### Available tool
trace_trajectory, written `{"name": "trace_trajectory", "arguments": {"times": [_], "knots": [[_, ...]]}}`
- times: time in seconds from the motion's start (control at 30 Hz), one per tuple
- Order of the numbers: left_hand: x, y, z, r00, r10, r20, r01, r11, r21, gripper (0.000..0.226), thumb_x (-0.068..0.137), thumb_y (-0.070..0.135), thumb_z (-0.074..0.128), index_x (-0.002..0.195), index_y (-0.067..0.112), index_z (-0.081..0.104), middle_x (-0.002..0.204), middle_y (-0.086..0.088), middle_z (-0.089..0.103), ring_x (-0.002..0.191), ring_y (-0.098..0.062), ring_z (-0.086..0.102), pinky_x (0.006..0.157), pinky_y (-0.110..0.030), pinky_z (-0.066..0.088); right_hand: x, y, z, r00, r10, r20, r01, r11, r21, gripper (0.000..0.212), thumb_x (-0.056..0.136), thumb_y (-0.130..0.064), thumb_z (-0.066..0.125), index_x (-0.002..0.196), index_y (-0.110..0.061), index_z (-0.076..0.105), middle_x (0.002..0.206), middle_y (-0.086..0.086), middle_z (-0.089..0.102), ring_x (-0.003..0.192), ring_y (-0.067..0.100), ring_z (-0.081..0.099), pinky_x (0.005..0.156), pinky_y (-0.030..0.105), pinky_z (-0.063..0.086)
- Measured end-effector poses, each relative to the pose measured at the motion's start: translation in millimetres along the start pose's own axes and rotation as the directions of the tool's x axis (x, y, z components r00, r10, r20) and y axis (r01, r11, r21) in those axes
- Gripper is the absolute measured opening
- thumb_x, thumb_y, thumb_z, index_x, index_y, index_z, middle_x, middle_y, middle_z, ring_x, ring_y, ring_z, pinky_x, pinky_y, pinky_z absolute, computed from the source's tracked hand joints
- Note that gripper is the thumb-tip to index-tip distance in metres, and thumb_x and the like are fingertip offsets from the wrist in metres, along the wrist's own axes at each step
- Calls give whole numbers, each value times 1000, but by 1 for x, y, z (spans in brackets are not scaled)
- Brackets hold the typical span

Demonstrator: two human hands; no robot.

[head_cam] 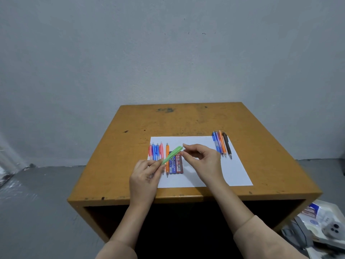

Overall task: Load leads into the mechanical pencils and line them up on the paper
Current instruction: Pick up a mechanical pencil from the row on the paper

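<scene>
Green pencil (171, 155): held above the paper (233, 169), tilted, upper end pointing far-right, over the lead cases (176, 164)
Left hand (145, 176): grips the pencil's lower end, fingers curled round it
Right hand (201, 159): thumb and forefinger pinched together just beside the pencil's upper end; whether they hold anything — cannot tell
Left row (157, 151): pink, blue and orange pencils side by side on the paper's left part
Right group (222, 144): blue, orange and dark pencils — paper's far right corner
Table (186, 120): wooden, bears the paper
</scene>
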State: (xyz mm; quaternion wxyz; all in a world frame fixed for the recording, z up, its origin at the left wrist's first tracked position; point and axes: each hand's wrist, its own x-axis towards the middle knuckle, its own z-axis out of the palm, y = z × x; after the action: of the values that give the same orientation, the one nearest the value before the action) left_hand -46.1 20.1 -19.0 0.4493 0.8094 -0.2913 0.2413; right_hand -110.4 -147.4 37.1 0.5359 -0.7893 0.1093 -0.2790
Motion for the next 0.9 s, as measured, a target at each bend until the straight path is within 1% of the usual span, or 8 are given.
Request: {"name": "trace_trajectory", "arguments": {"times": [0.17, 0.33, 0.4, 0.5, 0.6, 0.67, 0.77, 0.9], "knots": [[-1, 1, -1, 1000, -8, 4, 8, 1000, -6, 36, 79, 32, 65, 103, 7, 74, 92, 0, 70, 93, 5, 52, 62, -1, 38, 0, 1, 5, 998, 66, 2, -65, 987, 144, 24, 81, -11, 73, 104, -17, 70, 88, -7, 71, 86, 2, 67, 68, 17, 55], [-1, 4, 1, 994, 105, -10, -104, 994, 17, 29, 77, 22, 70, 101, 7, 74, 84, -1, 67, 88, -3, 51, 62, -9, 43, -6, -2, 20, 960, 272, 63, -266, 825, 498, 27, 83, -7, 70, 110, -13, 65, 85, 6, 74, 84, 15, 71, 71, 24, 57], [-1, 6, 1, 992, 126, -10, -125, 992, 23, 28, 77, 22, 69, 101, 7, 74, 83, -1, 66, 86, -4, 51, 58, -16, 46, -7, -2, 24, 948, 307, 87, -305, 787, 537, 24, 85, -7, 68, 108, -11, 67, 88, 6, 74, 83, 14, 71, 70, 24, 57], [-1, 5, 1, 996, 86, -17, -85, 996, 21, 29, 78, 23, 69, 101, 6, 73, 85, -1, 68, 87, -5, 52, 60, -11, 43, -3, 1, 21, 943, 331, 22, -290, 788, 543, 15, 90, -15, 63, 104, -12, 69, 84, 6, 73, 74, 13, 68, 70, 23, 57], [0, 4, 0, 999, 16, -36, -16, 1000, -3, 31, 79, 27, 67, 101, 6, 74, 87, 0, 69, 87, -6, 53, 63, -3, 38, 10, 12, 10, 933, 345, -100, -276, 866, 417, 15, 94, -13, 57, 103, -15, 69, 82, 3, 72, 75, 11, 66, 74, 24, 56], [1, 4, 0, 999, -13, -39, 13, 1000, -18, 31, 79, 28, 68, 101, 7, 74, 87, 2, 70, 87, -5, 54, 62, -4, 38, 19, 21, 3, 944, 298, -139, -266, 941, 209, 19, 93, -10, 58, 106, -17, 70, 90, 0, 71, 80, 8, 64, 79, 24, 55], [0, 5, 0, 999, -24, -32, 23, 999, -26, 32, 79, 28, 68, 102, 8, 74, 88, 2, 70, 88, -6, 54, 62, -7, 39, 27, 28, -2, 973, 223, -53, -229, 963, -140, 24, 91, -12, 61, 113, -16, 69, 105, 0, 69, 84, 3, 59, 80, 19, 49], [1, 6, -1, 999, -30, -30, 29, 999, -32, 32, 79, 30, 67, 102, 8, 74, 88, 2, 70, 88, -6, 54, 61, -5, 40, 27, 28, 1, 972, 234, 36, -210, 923, -321, 30, 89, -16, 65, 119, -16, 66, 117, 0, 65, 94, 7, 56, 86, 24, 49]]}}
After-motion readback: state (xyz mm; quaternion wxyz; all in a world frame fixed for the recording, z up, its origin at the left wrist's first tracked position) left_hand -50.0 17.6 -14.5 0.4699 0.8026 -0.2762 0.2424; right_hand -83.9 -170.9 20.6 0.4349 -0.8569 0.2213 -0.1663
